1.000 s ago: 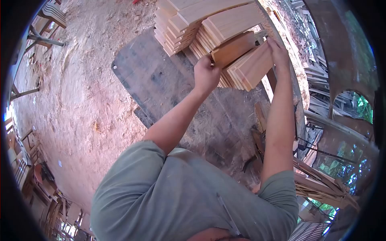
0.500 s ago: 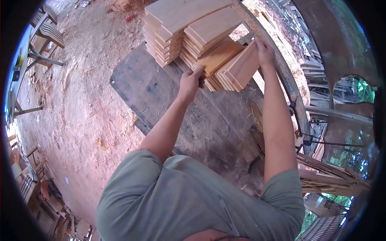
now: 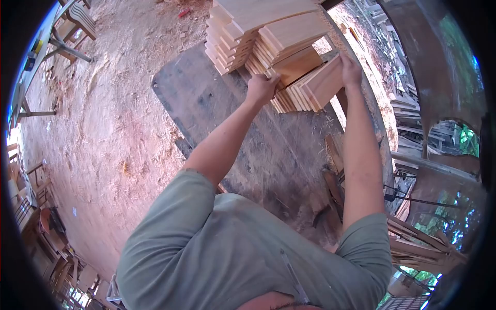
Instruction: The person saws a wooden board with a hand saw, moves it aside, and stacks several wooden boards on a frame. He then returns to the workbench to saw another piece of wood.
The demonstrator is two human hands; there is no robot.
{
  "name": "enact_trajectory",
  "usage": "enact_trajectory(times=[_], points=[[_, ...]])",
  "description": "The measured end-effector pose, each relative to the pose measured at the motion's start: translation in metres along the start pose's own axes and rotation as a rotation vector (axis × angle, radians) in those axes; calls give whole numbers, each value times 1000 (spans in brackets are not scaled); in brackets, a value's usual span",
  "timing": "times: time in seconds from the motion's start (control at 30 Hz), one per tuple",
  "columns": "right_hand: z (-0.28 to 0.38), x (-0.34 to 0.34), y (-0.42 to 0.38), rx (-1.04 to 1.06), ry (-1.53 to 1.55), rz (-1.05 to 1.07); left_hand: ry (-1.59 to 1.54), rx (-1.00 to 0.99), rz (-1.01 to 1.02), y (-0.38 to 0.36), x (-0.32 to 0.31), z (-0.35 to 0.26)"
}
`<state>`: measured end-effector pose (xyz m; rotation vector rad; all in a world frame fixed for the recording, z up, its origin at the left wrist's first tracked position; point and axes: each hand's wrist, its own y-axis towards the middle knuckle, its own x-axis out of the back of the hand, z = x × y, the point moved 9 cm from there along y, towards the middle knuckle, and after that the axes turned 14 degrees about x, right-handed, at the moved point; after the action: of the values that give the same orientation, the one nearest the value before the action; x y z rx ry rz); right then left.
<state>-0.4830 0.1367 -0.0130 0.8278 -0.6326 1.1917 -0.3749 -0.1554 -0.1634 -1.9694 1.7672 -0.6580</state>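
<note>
Several flat wooden boards (image 3: 325,87) lean on edge in a slanted row on the dark worktable. My right hand (image 3: 351,72) is closed around their far right end. Just behind them is a more orange board (image 3: 297,64), with a narrow dark gap between. My left hand (image 3: 262,88) is closed at the near left end of the orange board, thumb on top; its other fingertips are partly hidden. Another group of pale boards (image 3: 297,33) lies stacked behind the orange one.
A taller stack of pale boards (image 3: 225,44) stands at the back of the dusty worktable (image 3: 206,103). Wood scraps (image 3: 333,181) lie by its right side. Shavings cover the floor (image 3: 119,139) on the left, where wooden chairs (image 3: 77,23) stand. Loose slats (image 3: 413,232) are piled at right.
The view has shifted, so the boards and table appear farther right and slightly higher. A dark gap now shows between the orange board and the front boards. Both hands stay at the boards' ends.
</note>
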Motion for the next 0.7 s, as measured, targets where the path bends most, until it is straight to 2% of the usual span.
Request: enact_trajectory(times=[0.1, 0.13, 0.17, 0.2, 0.23, 0.33, 0.37, 0.43, 0.6, 0.67, 0.7], points=[[5, 1, 0, 10, 46, 48, -54, 76, -69, -12, 6, 12], [11, -2, -1, 25, 99, 79, -274, 185, 48, -25, -4, 22], [10, -2, 4, 36, 101, 91, -437, 275, 76, -42, -14, 30], [-10, -5, 9, -93, 296, 130, -252, 206, 91, -55, -20, 34], [-28, -12, 9, -230, 487, 174, -267, 208, 134, -80, -25, 25], [-29, -23, -10, -363, 577, 410, -218, 161, 140, -122, -42, -9], [-31, -26, -15, -359, 572, 423, -229, 166, 132, -118, -56, -11], [-39, -34, -25, -463, 774, 347, -360, 124, 161, -111, -76, -17], [-38, -26, -32, -490, 823, 368, -316, 80, 164, -118, -63, -41], [-40, -21, -23, -418, 832, 362, -323, 70, 199, -121, -69, -40], [-38, -23, -24, -420, 830, 366, -310, 56, 149, -120, -71, -42]])
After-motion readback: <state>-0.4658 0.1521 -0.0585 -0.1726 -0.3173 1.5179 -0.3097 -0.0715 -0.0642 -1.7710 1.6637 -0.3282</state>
